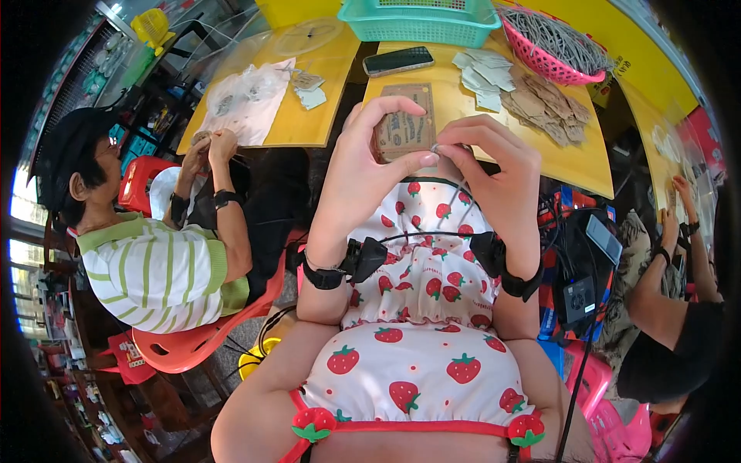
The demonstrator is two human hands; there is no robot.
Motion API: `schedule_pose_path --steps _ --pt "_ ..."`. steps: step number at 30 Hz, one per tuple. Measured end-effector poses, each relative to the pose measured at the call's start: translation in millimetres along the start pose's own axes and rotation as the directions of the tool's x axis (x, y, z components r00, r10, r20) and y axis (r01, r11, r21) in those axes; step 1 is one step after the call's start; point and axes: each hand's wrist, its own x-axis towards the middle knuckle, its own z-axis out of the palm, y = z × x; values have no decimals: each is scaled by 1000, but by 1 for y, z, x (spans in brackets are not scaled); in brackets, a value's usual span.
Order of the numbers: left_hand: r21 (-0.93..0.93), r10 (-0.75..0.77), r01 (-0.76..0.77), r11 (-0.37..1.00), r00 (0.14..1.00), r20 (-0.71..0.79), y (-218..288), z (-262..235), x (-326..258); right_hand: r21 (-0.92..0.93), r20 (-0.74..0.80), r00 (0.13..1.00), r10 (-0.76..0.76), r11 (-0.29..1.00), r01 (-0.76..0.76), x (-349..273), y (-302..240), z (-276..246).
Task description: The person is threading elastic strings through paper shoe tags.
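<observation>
Raised in front of my chest, near the table's front edge, my two hands meet at a thin grey cord (462, 187). My right hand (494, 154) pinches it between thumb and forefinger. The left thumb's tip meets the cord beside that pinch, while the forefinger of my left hand (369, 147) arches above; its other fingers are partly hidden. Below the fingers a length of cord hangs over my strawberry-print apron (432, 289). Just behind the hands, a brown printed card (402, 131) lies on the yellow table (444, 76), partly covered by my fingers.
Beyond lie a phone (398, 61), pale cards (484, 77), brown pieces (546, 108), a pink basket of grey cords (532, 62) and a teal basket (421, 29). One person (158, 247) sits at left, another (671, 324) at right. Black cables run beside me.
</observation>
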Motion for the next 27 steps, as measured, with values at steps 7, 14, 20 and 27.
schedule_pose_path --steps 7,14,20,27 --pt "62 -10 12 998 999 -33 -2 -1 0 -59 -19 999 -27 998 26 5 6 -2" --pt "32 20 -19 999 999 -45 -8 -14 5 47 -11 967 256 966 -255 4 31 -30" --pt "-27 21 -24 999 996 -88 -13 -30 6 57 -226 889 399 916 -397 -4 60 -75" --pt "-138 63 -80 987 990 -126 0 -29 6 40 -596 717 360 906 -422 -13 72 -98"
